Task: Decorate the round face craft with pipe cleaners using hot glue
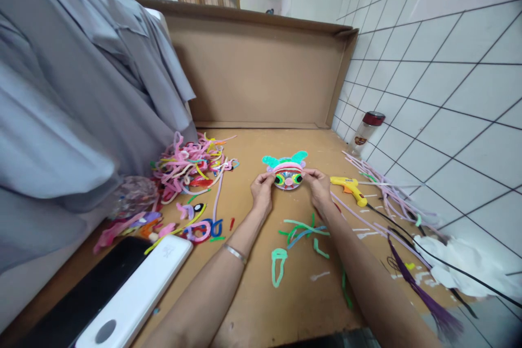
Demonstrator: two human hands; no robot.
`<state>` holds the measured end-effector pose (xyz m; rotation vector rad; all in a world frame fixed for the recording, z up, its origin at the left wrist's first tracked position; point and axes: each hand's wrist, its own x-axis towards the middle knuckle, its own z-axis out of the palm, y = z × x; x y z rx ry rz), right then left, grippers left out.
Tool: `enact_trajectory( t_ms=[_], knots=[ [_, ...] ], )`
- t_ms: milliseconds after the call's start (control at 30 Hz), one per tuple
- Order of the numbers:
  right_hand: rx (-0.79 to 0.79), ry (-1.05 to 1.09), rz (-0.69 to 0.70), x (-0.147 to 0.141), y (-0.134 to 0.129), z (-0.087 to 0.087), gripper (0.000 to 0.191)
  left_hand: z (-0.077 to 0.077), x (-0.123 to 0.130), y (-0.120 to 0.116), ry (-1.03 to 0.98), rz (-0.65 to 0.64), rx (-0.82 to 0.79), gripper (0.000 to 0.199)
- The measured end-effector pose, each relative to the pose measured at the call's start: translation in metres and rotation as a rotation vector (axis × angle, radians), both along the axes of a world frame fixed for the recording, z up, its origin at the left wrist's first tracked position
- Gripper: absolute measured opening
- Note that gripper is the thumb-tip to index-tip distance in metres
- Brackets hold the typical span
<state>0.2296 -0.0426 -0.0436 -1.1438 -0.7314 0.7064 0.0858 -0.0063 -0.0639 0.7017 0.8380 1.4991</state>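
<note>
Craft face (287, 172), tan tabletop (253, 299), tiled wall (432, 70)

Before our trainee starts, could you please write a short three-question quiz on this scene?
1. True or false: the left hand and right hand both touch the decorated face.
2. Which lies just right of the right hand? A) white device B) yellow glue gun C) tangled pink strands
3. Fill in: the clear jar has a dark ____ lid.

Key: 1. True; 2. B; 3. red
</note>
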Motion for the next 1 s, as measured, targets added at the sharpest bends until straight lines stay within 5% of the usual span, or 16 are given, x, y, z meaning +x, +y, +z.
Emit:
enact_trajectory(
  t_ms=[667, 1000],
  knots=[
    [0.033, 0.053, -0.035, 0.012, 0.008, -0.013, 0.015, 0.006, 0.004, -0.009, 0.139, 0.004, 0.119, 0.023],
    [0.039, 0.079, -0.049, 0.018, 0.009, -0.017, 0.015, 0.010, 0.006, -0.014, 0.060, -0.104, 0.105, 0.034]
  ],
)
